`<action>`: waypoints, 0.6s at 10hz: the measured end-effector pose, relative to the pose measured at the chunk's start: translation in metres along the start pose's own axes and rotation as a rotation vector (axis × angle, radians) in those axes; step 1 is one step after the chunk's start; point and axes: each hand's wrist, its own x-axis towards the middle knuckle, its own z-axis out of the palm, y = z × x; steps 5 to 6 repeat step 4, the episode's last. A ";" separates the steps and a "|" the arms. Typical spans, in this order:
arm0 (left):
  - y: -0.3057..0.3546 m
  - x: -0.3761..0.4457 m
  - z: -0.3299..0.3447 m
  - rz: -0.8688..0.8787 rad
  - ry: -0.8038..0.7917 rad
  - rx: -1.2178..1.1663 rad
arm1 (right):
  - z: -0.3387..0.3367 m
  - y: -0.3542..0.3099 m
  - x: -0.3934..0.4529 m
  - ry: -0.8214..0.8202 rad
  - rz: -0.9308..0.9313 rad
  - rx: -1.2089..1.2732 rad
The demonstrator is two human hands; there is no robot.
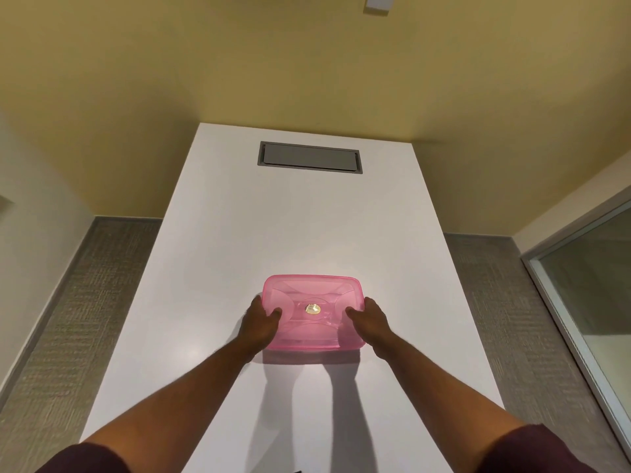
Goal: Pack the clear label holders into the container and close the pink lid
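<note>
A rectangular container with a translucent pink lid [312, 295] sits on the white table [293, 227], a little in front of me. The lid lies flat over the container, with a small gold sticker at its centre. My left hand [261, 322] grips the left end, thumb resting on top of the lid. My right hand [370, 320] grips the right end the same way. No clear label holders show on the table; whatever is inside is hidden by the pink lid.
A grey recessed cable hatch [309, 157] is set into the far part of the table. Yellow walls stand behind, grey carpet lies on both sides, and a glass panel [594, 288] is at the right.
</note>
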 end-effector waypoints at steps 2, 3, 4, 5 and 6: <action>-0.005 -0.012 -0.006 0.118 -0.041 0.350 | -0.006 0.000 -0.010 -0.026 -0.114 -0.212; -0.005 -0.022 -0.015 0.220 -0.045 0.527 | -0.012 -0.003 -0.020 -0.031 -0.231 -0.359; 0.005 -0.033 -0.024 0.309 -0.006 0.718 | -0.018 -0.007 -0.031 -0.014 -0.345 -0.532; 0.005 -0.033 -0.024 0.309 -0.006 0.718 | -0.018 -0.007 -0.031 -0.014 -0.345 -0.532; 0.005 -0.033 -0.024 0.309 -0.006 0.718 | -0.018 -0.007 -0.031 -0.014 -0.345 -0.532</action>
